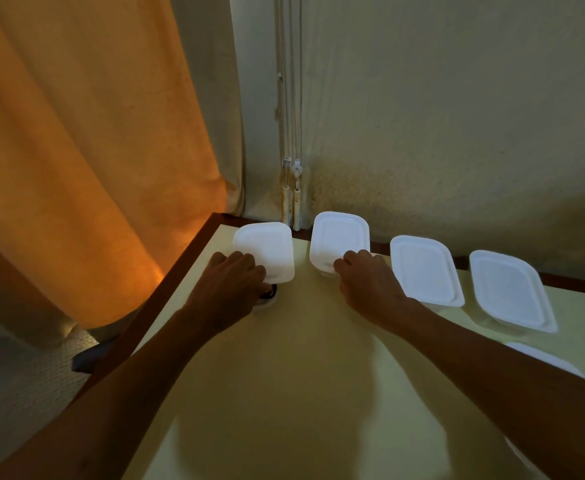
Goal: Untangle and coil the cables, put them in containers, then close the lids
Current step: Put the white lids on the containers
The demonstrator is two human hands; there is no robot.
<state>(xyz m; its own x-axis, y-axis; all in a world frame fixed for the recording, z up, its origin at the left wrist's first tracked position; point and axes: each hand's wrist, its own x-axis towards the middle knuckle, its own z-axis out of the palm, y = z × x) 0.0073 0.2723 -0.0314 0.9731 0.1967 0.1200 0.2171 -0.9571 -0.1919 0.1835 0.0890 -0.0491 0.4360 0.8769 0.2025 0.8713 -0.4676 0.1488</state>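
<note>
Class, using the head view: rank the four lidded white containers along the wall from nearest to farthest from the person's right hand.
Measured from the right hand:
1. Second container from the left, under the fingertips.
2. Third container, just right of the hand.
3. Leftmost container, across the gap, at the left hand.
4. Rightmost container, at the row's far end.

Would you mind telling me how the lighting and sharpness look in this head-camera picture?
Head view: dim overall, with warm orange light glowing through the curtain; the person's shadow falls across the table; wide-angle lens bends the table edge; left hand and white lids look soft.
</note>
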